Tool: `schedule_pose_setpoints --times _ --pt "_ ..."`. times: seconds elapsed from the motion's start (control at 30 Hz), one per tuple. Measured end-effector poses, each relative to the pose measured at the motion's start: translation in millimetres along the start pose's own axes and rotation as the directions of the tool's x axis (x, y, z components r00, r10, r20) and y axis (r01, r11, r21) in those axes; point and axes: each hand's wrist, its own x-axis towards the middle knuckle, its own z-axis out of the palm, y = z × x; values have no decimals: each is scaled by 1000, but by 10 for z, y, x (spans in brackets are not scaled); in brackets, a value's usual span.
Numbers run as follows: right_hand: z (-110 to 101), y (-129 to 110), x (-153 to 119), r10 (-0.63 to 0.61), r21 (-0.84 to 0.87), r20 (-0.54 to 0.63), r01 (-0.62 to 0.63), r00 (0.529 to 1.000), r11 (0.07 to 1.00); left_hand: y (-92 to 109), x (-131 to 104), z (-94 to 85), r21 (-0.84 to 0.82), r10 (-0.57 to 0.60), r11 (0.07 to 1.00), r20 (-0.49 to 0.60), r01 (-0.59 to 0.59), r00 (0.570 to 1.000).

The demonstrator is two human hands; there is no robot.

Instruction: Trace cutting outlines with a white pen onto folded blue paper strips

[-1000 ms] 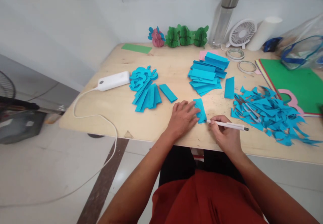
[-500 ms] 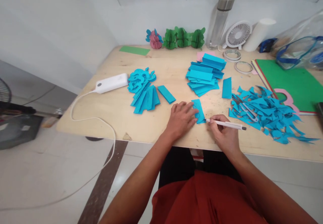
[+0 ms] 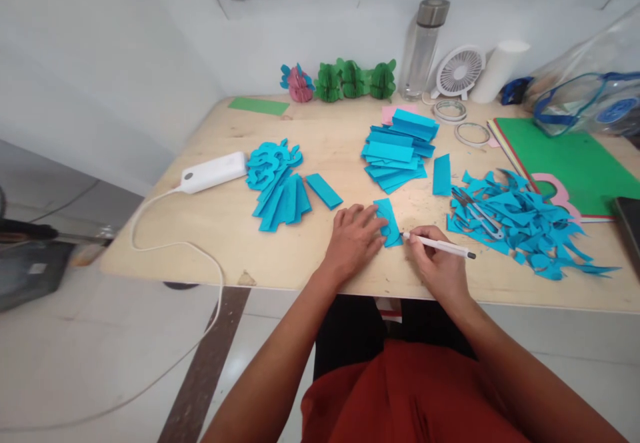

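Observation:
My left hand (image 3: 354,243) lies flat near the table's front edge, its fingertips pressing the left side of a small blue paper piece (image 3: 389,220). A drawn curved line shows on that paper. In my right hand (image 3: 436,260) is a white pen (image 3: 444,246) with a dark end, its tip at the paper's lower right edge. Further left are a blue folded strip (image 3: 325,191), a fan of folded blue strips (image 3: 286,204) and a pile of blue cut-out shapes (image 3: 273,162). Behind the paper rises a stack of folded blue papers (image 3: 397,150).
Blue paper scraps (image 3: 530,220) with scissors (image 3: 483,216) among them spread at the right, beside green sheets (image 3: 570,156). A white power bank (image 3: 214,171) with a cable lies left. Along the wall stand green paper ornaments (image 3: 353,78), a bottle (image 3: 424,50) and a small fan (image 3: 459,72).
The view has shifted slightly. My pen tip has moved slightly along the paper's lower right edge, while my left hand keeps its place on the paper.

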Motion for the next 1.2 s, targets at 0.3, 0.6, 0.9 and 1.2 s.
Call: schedule_pose_setpoints --times 0.3,0.6,0.9,1.2 --pt "0 -49 5 -29 -16 0 29 1000 999 -19 -6 29 5 9 1000 -7 -9 1000" --pt "-15 -5 32 30 78 -20 -28 999 997 -19 -9 32 8 8 1000 -4 -8 1000" --pt "-16 13 139 26 62 30 -28 999 998 -18 -1 24 1 8 1000 9 -8 1000" --pt "6 9 131 27 71 24 -28 999 997 -22 -1 36 -8 8 1000 14 -8 1000"
